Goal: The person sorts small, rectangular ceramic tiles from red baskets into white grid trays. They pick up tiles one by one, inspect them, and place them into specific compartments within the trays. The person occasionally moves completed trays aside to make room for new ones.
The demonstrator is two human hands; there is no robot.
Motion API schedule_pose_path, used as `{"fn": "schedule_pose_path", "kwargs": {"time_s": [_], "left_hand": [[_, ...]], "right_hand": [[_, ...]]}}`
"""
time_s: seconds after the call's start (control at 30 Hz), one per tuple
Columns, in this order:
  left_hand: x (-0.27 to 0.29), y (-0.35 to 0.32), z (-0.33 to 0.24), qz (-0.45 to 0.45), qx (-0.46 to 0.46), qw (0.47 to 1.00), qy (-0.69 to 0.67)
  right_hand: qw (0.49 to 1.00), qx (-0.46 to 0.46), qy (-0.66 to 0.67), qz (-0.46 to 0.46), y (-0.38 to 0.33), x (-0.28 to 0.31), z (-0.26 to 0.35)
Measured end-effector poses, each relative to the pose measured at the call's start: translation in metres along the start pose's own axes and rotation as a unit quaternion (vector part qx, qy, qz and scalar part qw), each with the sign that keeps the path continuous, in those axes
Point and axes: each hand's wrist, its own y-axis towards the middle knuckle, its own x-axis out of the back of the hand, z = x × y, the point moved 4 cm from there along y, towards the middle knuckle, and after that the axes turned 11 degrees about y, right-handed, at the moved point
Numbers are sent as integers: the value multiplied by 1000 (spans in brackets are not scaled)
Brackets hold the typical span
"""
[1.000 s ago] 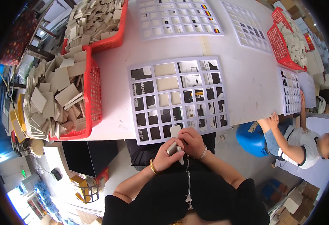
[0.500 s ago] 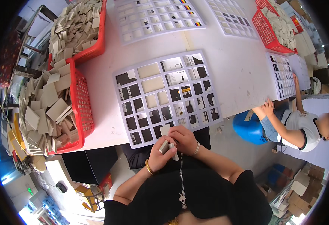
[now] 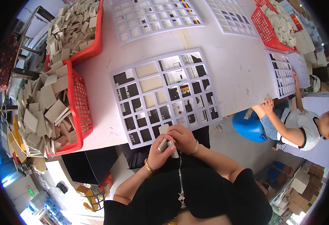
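Pale tiles stay bunched in both hands at the tray's near edge.
Over the last second only the view swings slightly; the tiles [image 3: 162,145] remain held, and no cell visibly gains one. Stiff, flat and square-edged, they are clamped in the left hand [image 3: 158,155]; the right hand's [image 3: 183,139] fingers curl together by the upper tile [image 3: 163,129], but whether they grip it I cannot tell. The white tray [image 3: 145,63] is a smooth, thick-ribbed grid of rectangular cells, some showing matte beige, others black-and-white print. To the left, a red basket [image 3: 82,112] of perforated plastic brims with jumbled greyish slabs [image 3: 46,95]. The pale desk [image 3: 243,71] beneath is scuffed.
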Motion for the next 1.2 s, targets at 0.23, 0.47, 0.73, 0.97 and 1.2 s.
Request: {"fn": "schedule_pose_path", "kwargs": {"time_s": [0.23,0.47,0.73,0.97,1.2], "left_hand": [[2,-1,5,-8,12,1000,10],[1,0,-3,9,-33,997,70],[3,-2,-5,-11,-41,997,72],[15,1,12,-61,-25,995,74],[22,4,18,-135,-1,987,90]], "right_hand": [[999,-29,22,-3,3,1,-8],[978,-186,94,-12,45,31,-53],[970,-186,95,122,67,14,-79],[987,-87,-80,107,73,5,-73],[980,21,-173,96,62,-1,-62]]}}
